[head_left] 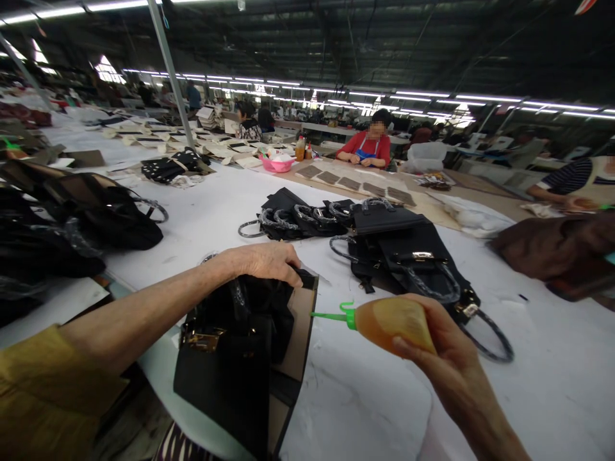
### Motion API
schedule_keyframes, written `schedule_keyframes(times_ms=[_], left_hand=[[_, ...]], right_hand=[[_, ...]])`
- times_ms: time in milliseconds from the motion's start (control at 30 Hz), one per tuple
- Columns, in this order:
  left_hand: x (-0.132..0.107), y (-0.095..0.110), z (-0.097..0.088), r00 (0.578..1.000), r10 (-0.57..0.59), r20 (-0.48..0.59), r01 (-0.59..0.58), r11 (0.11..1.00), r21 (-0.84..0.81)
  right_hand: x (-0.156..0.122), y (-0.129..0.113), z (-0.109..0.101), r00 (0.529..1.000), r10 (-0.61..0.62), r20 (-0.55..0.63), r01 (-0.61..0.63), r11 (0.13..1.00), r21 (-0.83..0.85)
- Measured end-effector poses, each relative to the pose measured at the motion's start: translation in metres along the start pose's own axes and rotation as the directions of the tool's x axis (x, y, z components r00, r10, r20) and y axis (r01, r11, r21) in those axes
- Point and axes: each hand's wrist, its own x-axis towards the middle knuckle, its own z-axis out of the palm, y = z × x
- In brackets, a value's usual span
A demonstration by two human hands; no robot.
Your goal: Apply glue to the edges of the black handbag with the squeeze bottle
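Observation:
My left hand (266,261) rests on top of a black handbag (230,358) at the near edge of the white table (365,397), fingers curled over its open upper edge and holding it. A brown card insert (300,333) shows along the bag's right side. My right hand (432,346) grips a squeeze bottle (389,323) of amber glue with a green nozzle (331,314) pointing left toward the bag.
Several black handbags (398,253) with wrapped handles lie mid-table, more black bags (72,218) at the left. A brown bag (557,253) sits at the right. A person in red (368,148) sits across, beside brown panels (355,182) and a pink bowl (277,165).

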Motion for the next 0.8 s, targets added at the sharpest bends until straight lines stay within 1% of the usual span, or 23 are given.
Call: schedule_keyframes(times_ms=[67,233,300,367,500,567,667,800], left_hand=[[0.0,0.0,0.0,1.0,-0.007,0.0,0.007,1.0,0.0],[-0.002,0.002,0.0,0.999,-0.046,0.006,0.046,0.999,0.001],[-0.002,0.003,0.0,0.999,-0.051,0.001,0.051,0.999,0.001],[-0.002,0.003,0.0,0.999,-0.047,0.0,0.047,0.999,-0.002],[0.0,0.002,0.001,0.999,-0.033,0.004,0.033,0.999,-0.002],[0.0,0.001,0.001,1.0,-0.018,0.005,0.018,1.0,-0.012],[0.0,-0.002,0.002,1.0,-0.004,0.007,0.004,1.0,-0.024],[0.001,-0.004,0.003,1.0,0.003,0.007,-0.003,1.0,-0.025]], right_hand=[[-0.003,-0.003,0.001,1.0,0.024,0.006,-0.024,1.0,-0.006],[-0.01,-0.021,0.014,0.987,0.141,-0.075,-0.138,0.989,0.048],[-0.012,-0.024,0.017,0.98,0.174,-0.093,-0.169,0.984,0.058],[-0.014,-0.02,0.017,0.979,0.184,-0.084,-0.18,0.982,0.051],[-0.019,-0.005,0.011,0.99,0.136,-0.033,-0.135,0.991,0.02],[-0.022,0.001,0.009,0.991,0.136,-0.011,-0.136,0.991,0.013],[-0.026,0.002,0.009,0.987,0.162,0.009,-0.162,0.987,-0.004],[-0.031,0.0,0.011,0.987,0.158,0.016,-0.158,0.987,-0.015]])
